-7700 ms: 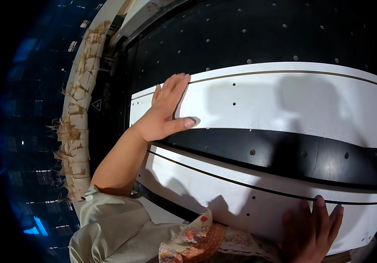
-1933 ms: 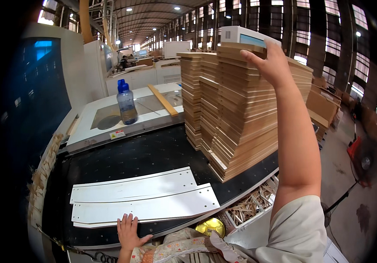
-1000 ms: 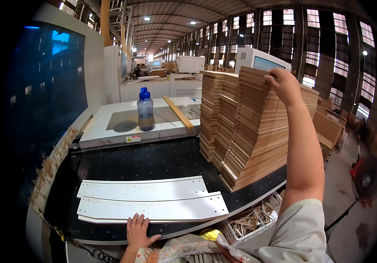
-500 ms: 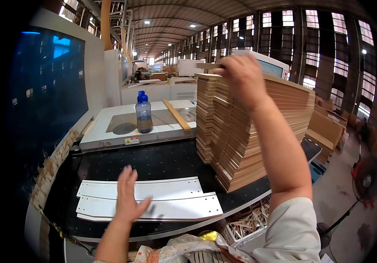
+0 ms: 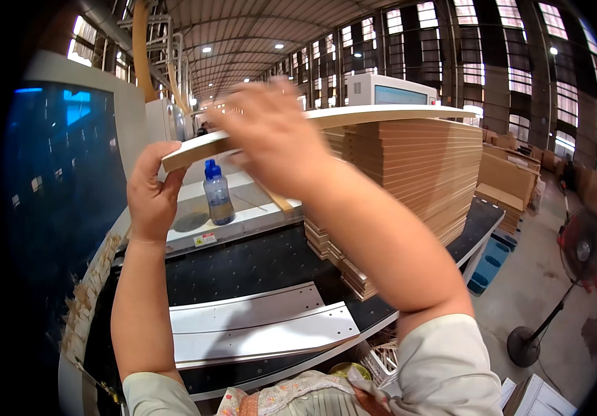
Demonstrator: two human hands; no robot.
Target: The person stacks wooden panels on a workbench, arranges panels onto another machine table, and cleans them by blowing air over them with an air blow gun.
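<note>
A long board (image 5: 395,113) with a white top and brown edge is lifted at a slant, its far part over the pile. My left hand (image 5: 154,194) is closed on its near left end, fingers above and thumb below. Across the same board lies my right hand (image 5: 278,139); motion smears its fingers, so its grip is unclear. The tall stack of brown-edged boards (image 5: 430,173) stands beyond my right forearm. Below my hands, two white boards with small holes, a nearer one (image 5: 278,334) and a farther one (image 5: 260,309), lie side by side on the black table (image 5: 243,256).
A blue-capped water bottle (image 5: 218,197) stands on the pale machine bed behind the table. A large dark screen (image 5: 70,180) is at left. Scrap strips fill a white basket (image 5: 384,360) below the table edge. At right are a standing fan (image 5: 581,243) and cardboard boxes (image 5: 510,177).
My left hand has risen from the white boards on the table and taken hold of a board's end. My right hand has swung left from the stack top. The board is now raised.
</note>
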